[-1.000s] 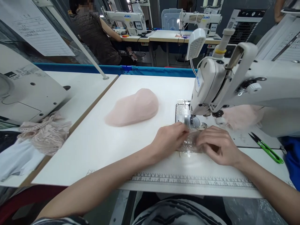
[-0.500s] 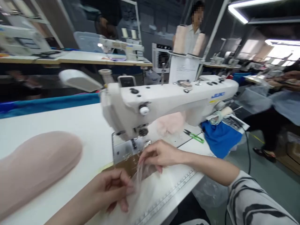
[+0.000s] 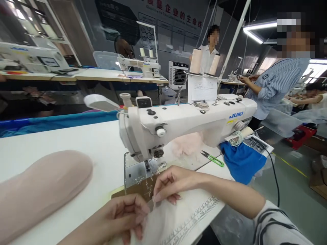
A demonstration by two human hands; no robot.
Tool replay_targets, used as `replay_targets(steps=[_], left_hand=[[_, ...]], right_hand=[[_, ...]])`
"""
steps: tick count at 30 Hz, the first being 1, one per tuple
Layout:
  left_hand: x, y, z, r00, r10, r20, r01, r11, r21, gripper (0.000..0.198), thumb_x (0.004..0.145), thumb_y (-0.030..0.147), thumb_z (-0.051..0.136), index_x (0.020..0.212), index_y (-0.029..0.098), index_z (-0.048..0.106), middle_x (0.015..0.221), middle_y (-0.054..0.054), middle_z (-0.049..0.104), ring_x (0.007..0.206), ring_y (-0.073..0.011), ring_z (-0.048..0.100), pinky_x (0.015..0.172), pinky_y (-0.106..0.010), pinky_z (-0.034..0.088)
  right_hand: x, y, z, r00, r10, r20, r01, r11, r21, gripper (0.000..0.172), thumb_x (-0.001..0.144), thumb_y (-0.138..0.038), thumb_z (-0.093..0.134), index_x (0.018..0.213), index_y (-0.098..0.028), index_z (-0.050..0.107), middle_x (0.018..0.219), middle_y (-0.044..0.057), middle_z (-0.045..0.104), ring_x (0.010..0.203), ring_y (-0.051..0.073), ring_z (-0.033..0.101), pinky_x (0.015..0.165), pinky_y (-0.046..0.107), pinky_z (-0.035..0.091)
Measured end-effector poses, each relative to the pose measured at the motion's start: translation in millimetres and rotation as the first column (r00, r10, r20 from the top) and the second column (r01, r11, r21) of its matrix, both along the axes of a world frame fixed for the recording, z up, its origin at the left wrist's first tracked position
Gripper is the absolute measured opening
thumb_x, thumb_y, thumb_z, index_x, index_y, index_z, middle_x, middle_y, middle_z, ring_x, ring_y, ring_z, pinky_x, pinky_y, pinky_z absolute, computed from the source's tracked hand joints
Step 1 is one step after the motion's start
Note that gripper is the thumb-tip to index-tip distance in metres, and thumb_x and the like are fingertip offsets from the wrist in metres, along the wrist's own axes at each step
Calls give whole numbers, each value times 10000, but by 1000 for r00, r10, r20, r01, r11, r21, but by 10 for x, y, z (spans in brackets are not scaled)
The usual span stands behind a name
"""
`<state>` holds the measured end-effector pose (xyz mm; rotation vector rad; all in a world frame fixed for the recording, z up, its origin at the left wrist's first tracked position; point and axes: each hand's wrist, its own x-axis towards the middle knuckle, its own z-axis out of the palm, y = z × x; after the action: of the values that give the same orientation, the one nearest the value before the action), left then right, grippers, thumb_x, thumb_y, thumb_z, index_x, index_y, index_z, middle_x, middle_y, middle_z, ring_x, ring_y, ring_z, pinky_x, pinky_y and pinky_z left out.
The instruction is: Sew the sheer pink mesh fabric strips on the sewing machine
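In front of the sewing machine (image 3: pixel 189 117), my left hand (image 3: pixel 125 217) pinches the edge of a sheer pale fabric (image 3: pixel 160 221) between thumb and fingers. My right hand (image 3: pixel 176 183) is closed on the same fabric's upper edge, its fingertips just right of my left ones. The fabric hangs down over the table's front part. Above and behind my hands are the presser foot and needle area (image 3: pixel 147 166); the fabric is apart from it. A brown panel (image 3: pixel 135 189) lies beneath my fingers.
A stack of pink fabric (image 3: pixel 51 180) lies left. Behind the needle sits crumpled pale pink fabric (image 3: pixel 187 144), with green thread snips (image 3: pixel 214 159) beside it. Blue cloth (image 3: pixel 242 154) hangs at the right. A ruler strip (image 3: pixel 201 211) runs along the front edge. A person (image 3: pixel 278 81) stands beyond.
My hands have come closer together, and the fabric edge between them is gathered at the fingertips. The view has shifted, and a person in a striped shirt now shows at the right.
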<state>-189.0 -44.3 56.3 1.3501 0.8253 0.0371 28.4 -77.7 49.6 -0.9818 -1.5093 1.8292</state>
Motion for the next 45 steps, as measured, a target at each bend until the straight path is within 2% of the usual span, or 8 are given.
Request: replay_targets(steps=[9, 16, 18, 20, 24, 28, 34, 45], left_hand=[[0, -28, -116, 1000, -5, 12, 3, 976, 218, 329, 759, 483, 651, 767, 155, 616, 489, 49, 507, 413, -77, 443, 426, -172, 351], [-20, -103, -55, 998, -64, 18, 46, 864, 502, 279, 896, 336, 508, 779, 156, 687, 530, 31, 534, 437, -78, 467, 427, -173, 360], [-16, -125, -90, 999, -21, 49, -19, 719, 695, 214, 891, 250, 530, 783, 164, 694, 593, 20, 602, 498, -83, 521, 471, -176, 386], [-12, -143, -150, 996, 22, 92, -90, 498, 862, 161, 888, 191, 541, 842, 173, 695, 700, 10, 665, 592, -91, 580, 543, -187, 429], [-14, -168, -253, 989, 36, 147, -149, 87, 985, 175, 933, 218, 503, 913, 148, 663, 748, 2, 678, 594, -79, 591, 522, -189, 456], [-9, -169, -266, 989, 38, 146, -139, -145, 980, 190, 947, 218, 483, 870, 148, 643, 693, 18, 665, 541, -68, 569, 486, -195, 467], [-8, -147, -279, 991, 53, 120, -103, -246, 964, 171, 938, 195, 489, 862, 148, 636, 643, 26, 648, 519, -81, 566, 474, -209, 469], [-19, -144, -300, 993, 49, 107, -88, -301, 950, 155, 913, 167, 499, 828, 153, 627, 589, 38, 611, 487, -84, 530, 468, -209, 454]], right_hand=[[-123, -58, -92, 985, -155, 72, 144, 981, 129, 230, 683, -323, 775, 745, -141, 649, 500, -50, 565, 409, 69, 504, 402, 173, 386], [-185, -136, -137, 933, -309, 184, 244, 919, 310, 167, 730, -303, 736, 730, -152, 665, 522, -35, 584, 423, 75, 531, 408, 170, 417], [-177, -162, -126, 920, -341, 195, 239, 880, 411, 135, 772, -293, 699, 757, -162, 672, 550, -27, 599, 446, 80, 545, 419, 174, 430], [-164, -178, -122, 903, -381, 201, 224, 814, 535, 109, 816, -275, 653, 783, -174, 675, 653, -4, 642, 498, 83, 572, 442, 181, 452], [-154, -191, -150, 868, -462, 183, 178, 632, 754, 66, 849, -189, 606, 885, -179, 661, 692, 0, 646, 546, 89, 594, 450, 179, 469], [-164, -198, -200, 859, -487, 156, 125, 496, 860, 155, 855, -135, 595, 1004, -172, 612, 679, -7, 646, 553, 92, 603, 468, 177, 501], [-167, -218, -228, 867, -471, 164, 56, 419, 906, 216, 861, -112, 587, 1063, -187, 568, 722, -11, 647, 554, 76, 590, 457, 151, 483], [-153, -226, -248, 881, -418, 222, 11, 487, 873, 191, 880, -124, 537, 1056, -196, 541, 667, -36, 572, 521, 68, 524, 454, 163, 432]])
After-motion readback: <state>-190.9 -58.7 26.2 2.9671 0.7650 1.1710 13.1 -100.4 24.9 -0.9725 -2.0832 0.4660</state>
